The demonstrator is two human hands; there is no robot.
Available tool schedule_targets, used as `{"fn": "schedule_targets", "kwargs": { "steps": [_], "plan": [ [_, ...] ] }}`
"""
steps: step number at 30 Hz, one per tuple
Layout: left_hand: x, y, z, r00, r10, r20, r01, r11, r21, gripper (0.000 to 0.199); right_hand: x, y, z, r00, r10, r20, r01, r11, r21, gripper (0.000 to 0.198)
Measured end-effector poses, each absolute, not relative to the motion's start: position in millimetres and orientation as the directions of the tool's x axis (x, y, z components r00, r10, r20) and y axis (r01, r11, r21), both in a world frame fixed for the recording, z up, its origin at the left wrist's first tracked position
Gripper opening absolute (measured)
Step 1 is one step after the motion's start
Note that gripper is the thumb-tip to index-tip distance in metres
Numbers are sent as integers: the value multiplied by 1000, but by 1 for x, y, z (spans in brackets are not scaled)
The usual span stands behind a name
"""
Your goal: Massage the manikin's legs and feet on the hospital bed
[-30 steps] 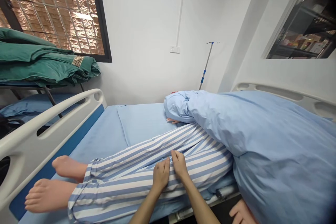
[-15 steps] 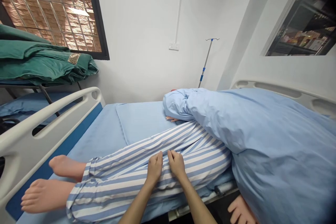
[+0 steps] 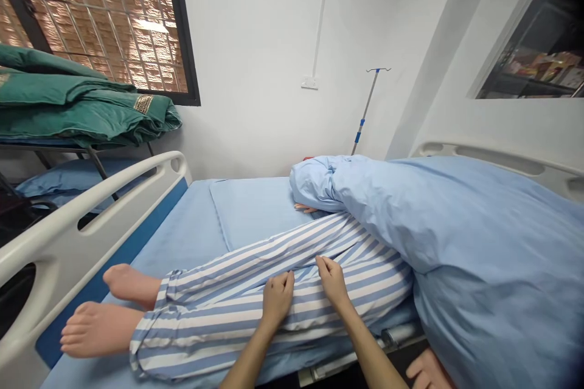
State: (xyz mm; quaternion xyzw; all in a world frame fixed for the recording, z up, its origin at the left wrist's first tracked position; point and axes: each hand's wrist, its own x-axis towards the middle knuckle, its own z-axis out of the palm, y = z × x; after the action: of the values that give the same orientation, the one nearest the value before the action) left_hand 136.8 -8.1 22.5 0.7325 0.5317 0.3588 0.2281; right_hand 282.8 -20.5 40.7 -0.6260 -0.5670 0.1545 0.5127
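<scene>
A patient manikin lies on the bed in blue-and-white striped trousers (image 3: 196, 337), its bare feet (image 3: 98, 328) toward the left. Over the thigh of its nearer leg is my left hand (image 3: 277, 299), closed in a loose fist. My right hand (image 3: 333, 279), also curled into a fist, is farther up the thighs, close to the gap between the legs. Neither fist shows anything in it, and no trouser cloth is visibly pulled up; the undersides of the fingers are hidden. A light blue quilt (image 3: 433, 213) covers the manikin's upper body, folded back at the hips.
The bed's footboard (image 3: 137, 194) stands at the left, its headboard (image 3: 483, 155) at the far right. A manikin hand (image 3: 429, 371) hangs over the near edge. Behind the bed rises a drip pole (image 3: 365, 112). Green folded bedding (image 3: 91, 106) lies by the window.
My fists have moved apart: the right one has shifted up the thighs to the right, while the left stays over the nearer leg. The view has turned slightly left.
</scene>
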Motion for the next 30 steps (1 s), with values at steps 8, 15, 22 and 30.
{"fn": "schedule_targets", "kwargs": {
  "steps": [8,15,22,30],
  "plan": [
    [150,-11,33,114,964,240,453,-266,851,41,281,-24,23,351,831,432,611,146,-778,38],
    [201,-33,32,5,986,167,275,-162,948,45,287,-26,23,385,827,409,501,184,-845,35],
    [206,-36,8,121,947,298,522,-316,792,42,289,-24,29,350,868,352,432,184,-883,35],
    [204,-36,12,136,930,342,513,-362,779,42,320,-23,54,350,834,427,531,199,-824,36]
  ]
}}
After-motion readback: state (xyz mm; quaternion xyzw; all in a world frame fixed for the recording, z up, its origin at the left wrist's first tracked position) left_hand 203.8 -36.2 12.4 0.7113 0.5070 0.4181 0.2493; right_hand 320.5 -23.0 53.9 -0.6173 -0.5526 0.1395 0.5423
